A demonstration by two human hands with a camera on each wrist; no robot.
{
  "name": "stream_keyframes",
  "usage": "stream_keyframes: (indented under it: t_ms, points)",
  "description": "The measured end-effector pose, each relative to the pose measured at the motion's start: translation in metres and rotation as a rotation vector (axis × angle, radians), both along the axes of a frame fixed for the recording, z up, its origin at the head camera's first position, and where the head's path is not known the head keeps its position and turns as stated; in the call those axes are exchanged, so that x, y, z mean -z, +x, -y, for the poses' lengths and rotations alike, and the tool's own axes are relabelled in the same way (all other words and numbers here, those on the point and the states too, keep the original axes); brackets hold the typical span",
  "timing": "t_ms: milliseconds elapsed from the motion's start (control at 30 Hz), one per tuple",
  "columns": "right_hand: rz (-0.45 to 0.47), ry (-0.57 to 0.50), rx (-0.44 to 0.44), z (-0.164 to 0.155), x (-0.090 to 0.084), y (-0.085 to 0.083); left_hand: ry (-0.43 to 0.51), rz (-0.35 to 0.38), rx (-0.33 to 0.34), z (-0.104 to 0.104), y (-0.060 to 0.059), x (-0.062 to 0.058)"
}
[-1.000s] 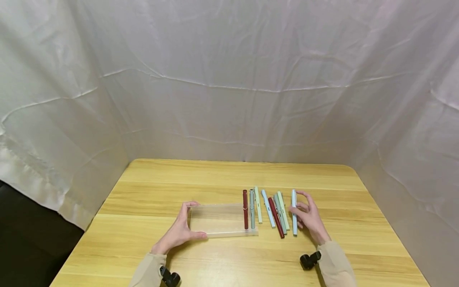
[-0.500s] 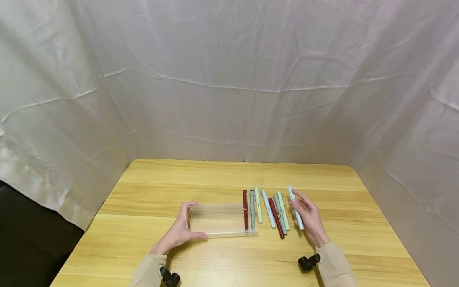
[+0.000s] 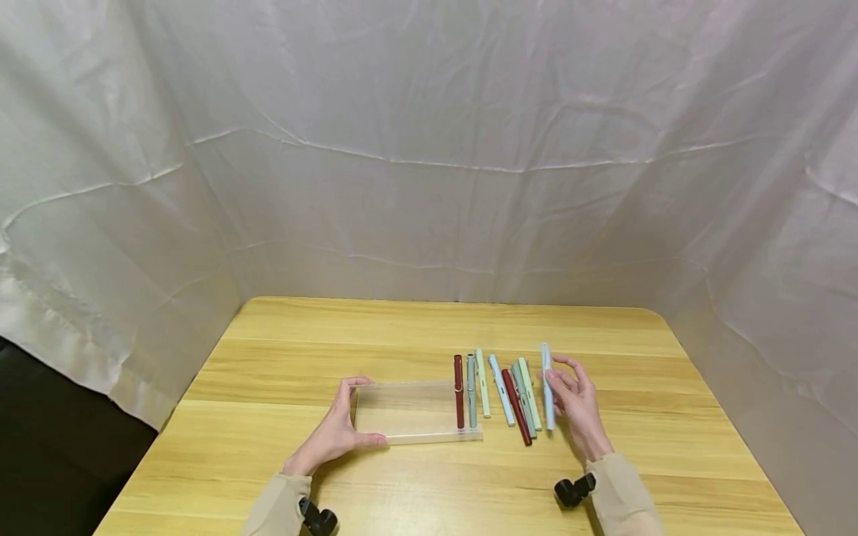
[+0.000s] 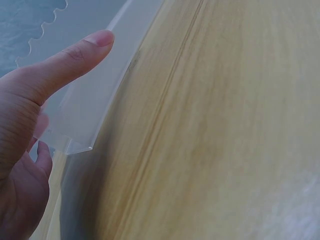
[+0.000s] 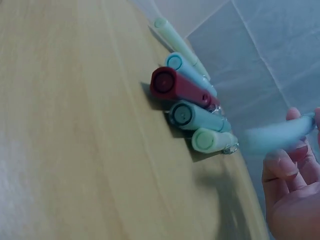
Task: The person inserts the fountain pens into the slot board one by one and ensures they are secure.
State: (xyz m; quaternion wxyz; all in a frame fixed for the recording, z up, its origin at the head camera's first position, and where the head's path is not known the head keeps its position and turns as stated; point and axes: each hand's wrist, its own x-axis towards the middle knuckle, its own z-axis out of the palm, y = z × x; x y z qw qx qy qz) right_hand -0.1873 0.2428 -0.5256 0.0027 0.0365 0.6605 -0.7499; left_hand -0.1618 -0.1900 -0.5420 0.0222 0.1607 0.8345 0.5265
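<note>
My left hand grips the left end of a clear plastic tray, thumb along its front wall and fingers at the back. A scalloped edge of this tray shows in the left wrist view. Across its right end lie a dark red pen and a grey-blue pen. My right hand pinches a light blue pen; in the right wrist view that pen is blurred and held above the table, with a shadow below. Left of this hand lies a light green pen.
Between tray and right hand lie another light green pen, a second light blue pen, a second dark red pen and a grey-green pen. Pale curtains surround the wooden table at the back and sides.
My right hand has raised the light blue pen from the table, tilted it, then turned it nearly straight again, shifting slightly left. The left hand and tray have stayed still.
</note>
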Motion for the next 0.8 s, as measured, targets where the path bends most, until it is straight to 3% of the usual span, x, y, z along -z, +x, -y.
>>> stream_keyframes:
  t_ms: [300,500,800]
  points:
    - [-0.09,-0.022,-0.044,0.004,-0.01,0.0,0.0,0.005,0.002,0.0,0.0,0.0]
    - [-0.198,-0.027,-0.142,0.011,-0.019,0.0,0.0,0.002,0.004,0.001,-0.001,0.0]
    - [-0.251,0.068,-0.203,0.03,-0.034,0.004,0.005,0.013,-0.001,0.0,0.0,0.0]
